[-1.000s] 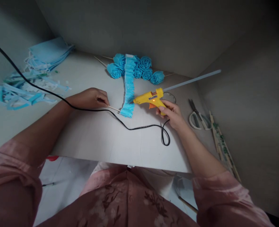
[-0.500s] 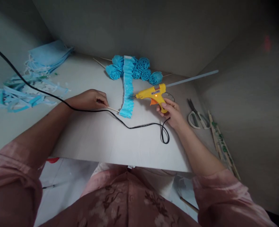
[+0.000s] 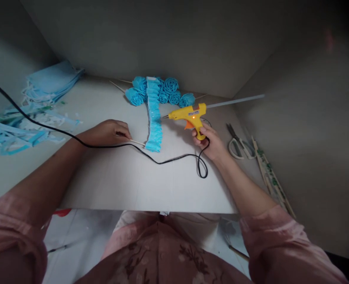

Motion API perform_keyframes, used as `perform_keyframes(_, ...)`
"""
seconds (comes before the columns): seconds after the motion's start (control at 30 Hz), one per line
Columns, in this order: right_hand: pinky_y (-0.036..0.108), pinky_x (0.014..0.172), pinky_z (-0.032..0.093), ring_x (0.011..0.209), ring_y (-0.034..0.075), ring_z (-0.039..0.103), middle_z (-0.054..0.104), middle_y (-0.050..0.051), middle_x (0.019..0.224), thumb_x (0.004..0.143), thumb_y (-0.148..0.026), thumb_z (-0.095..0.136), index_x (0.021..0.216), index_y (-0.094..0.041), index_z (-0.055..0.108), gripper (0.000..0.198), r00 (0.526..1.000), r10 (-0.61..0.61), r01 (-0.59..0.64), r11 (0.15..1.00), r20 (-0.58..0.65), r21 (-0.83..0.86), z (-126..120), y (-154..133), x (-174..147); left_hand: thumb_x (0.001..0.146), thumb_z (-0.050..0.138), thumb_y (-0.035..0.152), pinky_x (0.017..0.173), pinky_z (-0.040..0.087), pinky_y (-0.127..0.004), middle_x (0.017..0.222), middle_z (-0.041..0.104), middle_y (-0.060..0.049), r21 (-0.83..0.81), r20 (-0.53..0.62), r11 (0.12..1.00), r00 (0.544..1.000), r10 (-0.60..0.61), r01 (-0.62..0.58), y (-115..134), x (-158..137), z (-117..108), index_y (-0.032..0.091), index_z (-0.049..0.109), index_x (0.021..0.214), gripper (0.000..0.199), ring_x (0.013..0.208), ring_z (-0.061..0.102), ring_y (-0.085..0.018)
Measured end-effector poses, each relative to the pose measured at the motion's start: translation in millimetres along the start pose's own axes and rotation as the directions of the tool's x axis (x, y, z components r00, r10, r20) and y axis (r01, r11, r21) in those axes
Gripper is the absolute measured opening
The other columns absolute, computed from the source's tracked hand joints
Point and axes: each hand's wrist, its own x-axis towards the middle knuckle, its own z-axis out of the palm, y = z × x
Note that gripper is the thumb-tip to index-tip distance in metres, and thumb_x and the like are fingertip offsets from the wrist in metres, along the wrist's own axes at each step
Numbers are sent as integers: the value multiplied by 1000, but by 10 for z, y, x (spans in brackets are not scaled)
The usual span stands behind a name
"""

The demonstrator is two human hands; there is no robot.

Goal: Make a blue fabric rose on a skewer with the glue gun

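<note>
Evidently, the left hand (image 3: 109, 132) pinches a thin stick (image 3: 138, 142) whose tip is at the near end of the ruffled strip (image 3: 154, 126), which lies on the table (image 3: 109, 189) with its far end by the blue flowers (image 3: 171, 85). The right hand (image 3: 208, 142) grips the glue gun (image 3: 189, 114) by its handle, nozzle (image 3: 165, 116) at the strip's right edge, though whether they touch is unclear. Good work here likely wants a still stick, a light, even squeeze, and the cord (image 3: 159, 162) clear of the strip.

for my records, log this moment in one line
left hand: holds stick | right hand: holds glue gun | strip: at stick's end
</note>
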Motion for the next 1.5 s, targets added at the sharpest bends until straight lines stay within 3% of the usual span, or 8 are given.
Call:
perform_keyframes(0.13, 23, 45, 30, 54, 8, 47, 63, -3, 77, 70, -50, 83, 100, -24, 67, 43, 999, 22, -23, 999, 25, 43, 20, 8, -3, 98, 55, 47, 79, 49, -23, 91, 75, -7, 14, 1, 999, 999, 33, -33, 2, 1, -9, 19, 79, 87, 39, 82, 67, -17)
perform_keyframes(0.37, 24, 41, 25, 54, 9, 36, 53, -2, 75, 76, -65, 73, 79, -25, 47, 47, 990, -96, 109, 986, -108, 126, -151, -56, 74, 98, 52, 42, 82, 48, -23, 93, 74, -7, 75, -16, 996, 998, 54, -53, -57, 17, -6, 18, 77, 88, 36, 86, 68, -17)
perform_keyframes(0.47, 24, 39, 17, 52, 10, 31, 50, -2, 73, 76, -66, 73, 80, -26, 48, 48, 989, -71, 81, 994, -127, 76, -170, -62, 88, 99, 52, 42, 84, 47, -23, 96, 74, -7, 89, -36, 995, 998, 47, -44, -75, 33, 4, 19, 76, 91, 35, 89, 68, -17)
perform_keyframes(0.77, 24, 45, 20, 54, 8, 43, 60, -3, 76, 71, -47, 82, 98, -24, 66, 39, 999, 8, -4, 996, 44, -92, 36, -15, -47, 99, 55, 47, 80, 49, -19, 95, 76, -7, -22, -79, 998, 996, 50, -52, -122, 49, 57, 19, 79, 94, 37, 85, 69, -14)
perform_keyframes(0.97, 24, 46, 20, 50, 7, 37, 55, -6, 64, 69, -51, 84, 106, -22, 68, 50, 998, -14, 20, 994, 55, -107, 37, -3, -35, 98, 59, 50, 79, 50, -18, 94, 76, -6, -48, -99, 996, 993, 65, -70, -135, 39, 62, 19, 80, 91, 38, 84, 69, -13)
perform_keyframes(1.23, 23, 44, 25, 53, 9, 47, 67, -1, 69, 69, -60, 84, 99, -23, 67, 51, 995, -16, 29, 991, 99, -133, 45, -17, -55, 94, 60, 50, 74, 50, -19, 91, 75, -6, -37, -108, 999, 994, -10, 7, -138, 36, 55, 18, 76, 91, 36, 81, 68, -14)
perform_keyframes(1.5, 23, 45, 27, 55, 10, 50, 66, -1, 69, 68, -57, 85, 98, -23, 72, 47, 993, -39, 58, 983, 108, -177, 42, 21, -48, 94, 63, 52, 79, 50, -22, 88, 73, -6, -56, -118, 995, 990, 77, -84, -187, 49, 71, 19, 75, 84, 37, 83, 68, -15)
